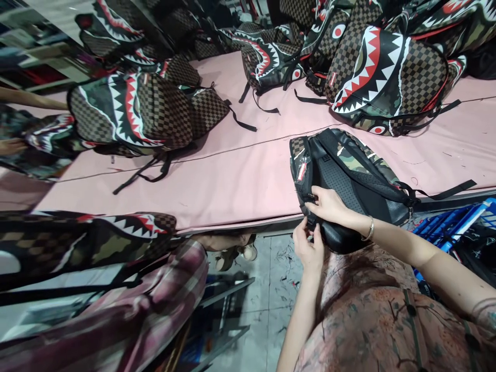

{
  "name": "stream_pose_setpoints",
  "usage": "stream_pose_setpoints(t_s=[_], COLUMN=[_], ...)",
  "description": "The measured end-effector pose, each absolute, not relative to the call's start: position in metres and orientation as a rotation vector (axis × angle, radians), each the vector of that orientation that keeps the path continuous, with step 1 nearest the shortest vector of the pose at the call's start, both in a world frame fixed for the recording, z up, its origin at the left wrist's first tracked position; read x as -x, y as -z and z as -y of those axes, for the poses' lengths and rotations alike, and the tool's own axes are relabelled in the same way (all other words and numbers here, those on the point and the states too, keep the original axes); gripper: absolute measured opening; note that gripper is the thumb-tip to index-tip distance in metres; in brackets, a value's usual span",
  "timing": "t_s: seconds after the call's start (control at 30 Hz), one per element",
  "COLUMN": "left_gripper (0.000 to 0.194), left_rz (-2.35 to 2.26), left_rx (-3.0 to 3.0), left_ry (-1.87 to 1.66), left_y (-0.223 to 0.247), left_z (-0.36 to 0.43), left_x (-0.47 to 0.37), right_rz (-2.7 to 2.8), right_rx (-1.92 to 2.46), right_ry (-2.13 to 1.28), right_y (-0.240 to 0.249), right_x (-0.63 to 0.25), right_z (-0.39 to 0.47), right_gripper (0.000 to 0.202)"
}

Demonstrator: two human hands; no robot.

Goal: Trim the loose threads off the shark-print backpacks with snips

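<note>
Floral clothing (372, 330) fills the lower right, nearest the camera. Above it, the left hand (308, 248) points away from the body, its thumb and forefinger closed on black material at the near left corner of the backpack (335, 173). Just beyond, the right hand (329, 206), with a bracelet (371, 228) at the wrist, reaches leftward across the backpack; its thumb and fingers pinch the dark left edge. Whether the gripped part is strap, zip or seam cannot be told.

The backpack lies back panel up at the near edge of the pink counter (232, 175), partly overhanging toward the lap. Its long axis slants from far left to near right, so its bulk lies beyond and to the right of the fingers. Both hands work at its left end. A label (302, 169) sits just beyond the right fingertips. Farther across the counter, another bag (422, 82) lies printed front up.
</note>
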State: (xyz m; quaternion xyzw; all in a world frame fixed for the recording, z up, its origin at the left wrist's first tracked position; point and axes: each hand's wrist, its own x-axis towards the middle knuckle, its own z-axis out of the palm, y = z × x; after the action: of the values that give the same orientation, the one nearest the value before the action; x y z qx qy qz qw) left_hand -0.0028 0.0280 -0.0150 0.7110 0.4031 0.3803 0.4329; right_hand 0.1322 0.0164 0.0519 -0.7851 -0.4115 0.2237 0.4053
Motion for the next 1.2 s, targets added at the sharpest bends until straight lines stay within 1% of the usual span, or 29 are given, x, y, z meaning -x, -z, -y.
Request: stream_pose_setpoints(t_s=[0.13, 0.23, 0.37, 0.5, 0.63, 0.8, 1.07, 1.2], left_gripper=[0.029, 0.026, 0.023, 0.019, 0.018, 0.018, 0.013, 0.014], left_rz=[-0.926, -0.845, -0.812, -0.793, -0.784, -0.791, -0.824, -0.841], left_rx=[-1.203, -0.799, -0.560, -0.491, -0.482, -0.474, -0.458, -0.475], left_ry=[-0.815, -0.697, -0.574, -0.514, -0.509, -0.511, -0.520, -0.547], left_y=[0.015, 0.014, 0.015, 0.017, 0.017, 0.017, 0.015, 0.014], left_z=[-0.036, -0.044, -0.051, -0.052, -0.051, -0.050, -0.047, -0.044], left_x=[0.008, 0.013, 0.018, 0.020, 0.021, 0.022, 0.018, 0.016], right_rz=[1.192, 1.193, 1.372, 1.565, 1.626, 1.614, 1.729, 1.745], right_rx=[1.870, 1.844, 1.829, 1.774, 1.811, 1.842, 1.845, 1.874], right_ry=[-0.617, -0.453, -0.244, -0.111, -0.011, 0.011, 0.091, 0.139], right_y=[-0.050, -0.031, 0.004, 0.019, 0.014, 0.014, 0.017, 0.014], right_x=[-0.139, -0.142, -0.142, -0.136, -0.128, -0.124, -0.120, -0.116], right_z=[-0.011, 0.002, 0.023, 0.032, 0.026, 0.025, 0.024, 0.022], right_gripper=[0.025, 0.018, 0.012, 0.016, 0.020, 0.024, 0.020, 0.021])
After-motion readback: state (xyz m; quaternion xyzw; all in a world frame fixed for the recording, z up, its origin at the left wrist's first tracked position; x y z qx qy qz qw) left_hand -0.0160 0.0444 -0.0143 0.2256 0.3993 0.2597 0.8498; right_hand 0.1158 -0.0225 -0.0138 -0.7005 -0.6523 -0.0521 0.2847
